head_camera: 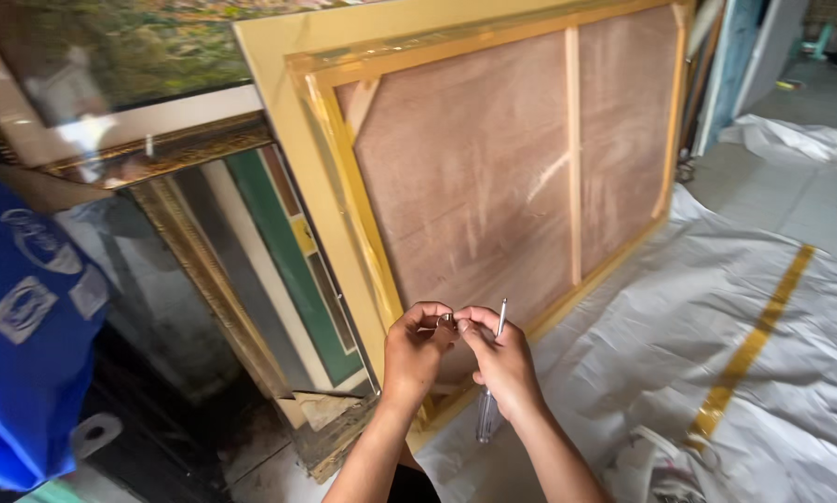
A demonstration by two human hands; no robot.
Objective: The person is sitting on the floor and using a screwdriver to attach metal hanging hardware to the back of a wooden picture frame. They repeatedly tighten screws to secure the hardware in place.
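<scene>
At the far left hangs a blue bag with pale patches, partly cut off by the edge of the view. Beside it a stack of frames leans against the wall: a landscape picture in a pale frame at the top, a dark ornate gilt frame under it, and a green-bordered one tucked behind. In front of these stands the big gold frame, turned back outward, its brown board crossed by a light wooden bar and the whole wrapped in clear film. Low in the middle, just in front of the frame's lower edge, the two hands meet. The left hand has its fingers curled, thumb and forefinger pinching a very small item that is too tiny to identify. The right hand touches the left at the fingertips, its thumb and forefinger closing on the same small item, while the other fingers clamp a screwdriver against the palm; its clear handle hangs below the hand and the thin metal shaft sticks up past the knuckles. To the right, a white sheet covers the floor, crossed by a yellow tape strip. Further right, pale floor tiles show with another crumpled sheet lying on them.
</scene>
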